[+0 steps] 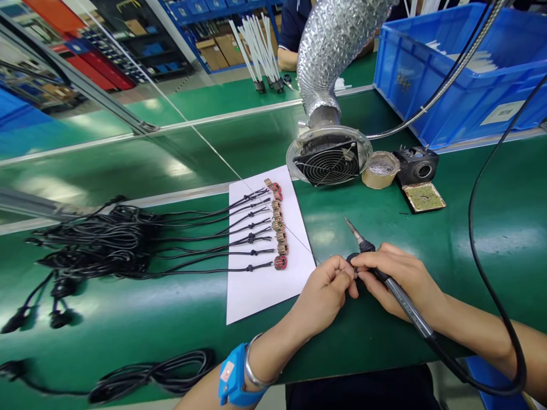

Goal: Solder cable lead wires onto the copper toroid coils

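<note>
My right hand (pixel 399 276) grips a soldering iron (pixel 408 310), its metal tip pointing up and left, away from my fingers. The thumb and forefinger of that hand also meet my left hand (pixel 327 293) at a small dark piece (pixel 354 261), mostly hidden by fingers. My left hand is closed in a pinch, and a thin solder wire (pixel 299 240) runs down from the upper left into it. To the left, several wire-wound ring coils (pixel 280 262) lie in a column on a white sheet (pixel 256 296), beside the ends of knotted black cords (pixel 205 270).
A fan (pixel 329 164) on a foil duct (pixel 331 51) stands ahead, by a tape roll (pixel 380 177) and an iron stand with a sponge (pixel 424 197). Bundled power cords (pixel 115 242) and a coiled cord (pixel 158 373) lie left. Behind are a blue bin (pixel 453 108) and a person's arm (pixel 288 60).
</note>
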A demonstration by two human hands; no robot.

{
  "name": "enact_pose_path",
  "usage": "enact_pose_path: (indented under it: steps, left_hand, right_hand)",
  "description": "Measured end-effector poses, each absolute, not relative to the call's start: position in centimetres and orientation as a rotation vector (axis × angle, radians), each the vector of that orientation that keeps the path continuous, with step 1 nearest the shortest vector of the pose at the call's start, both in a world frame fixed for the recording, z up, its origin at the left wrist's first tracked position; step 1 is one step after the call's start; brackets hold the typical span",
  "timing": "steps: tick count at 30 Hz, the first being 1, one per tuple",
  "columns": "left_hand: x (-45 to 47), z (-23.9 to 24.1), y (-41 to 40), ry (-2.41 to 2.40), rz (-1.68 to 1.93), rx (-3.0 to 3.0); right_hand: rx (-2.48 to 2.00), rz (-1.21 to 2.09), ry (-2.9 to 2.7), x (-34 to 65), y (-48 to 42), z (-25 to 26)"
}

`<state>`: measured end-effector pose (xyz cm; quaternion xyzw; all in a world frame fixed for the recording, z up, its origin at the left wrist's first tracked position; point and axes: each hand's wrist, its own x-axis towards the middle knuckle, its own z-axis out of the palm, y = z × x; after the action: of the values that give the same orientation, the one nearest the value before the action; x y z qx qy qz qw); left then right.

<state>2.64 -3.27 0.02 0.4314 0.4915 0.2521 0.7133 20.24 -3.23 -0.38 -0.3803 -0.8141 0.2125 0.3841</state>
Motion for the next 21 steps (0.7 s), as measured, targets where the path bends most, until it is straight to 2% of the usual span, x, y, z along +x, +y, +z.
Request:
enact_pose_path:
  steps: [13,21]
  left_hand:
    - [2.9,-0.1,-2.9,0.977,0.430,0.785]
    - [4.3,0.0,-2.7,1.109,0.568,0.699]
  right_hand:
    - [-0.704,0.407,-2.365,21.7,-2.4,-0.4]
    - [-1.011,0.501,-1.892,23.9,-3.6,1.6]
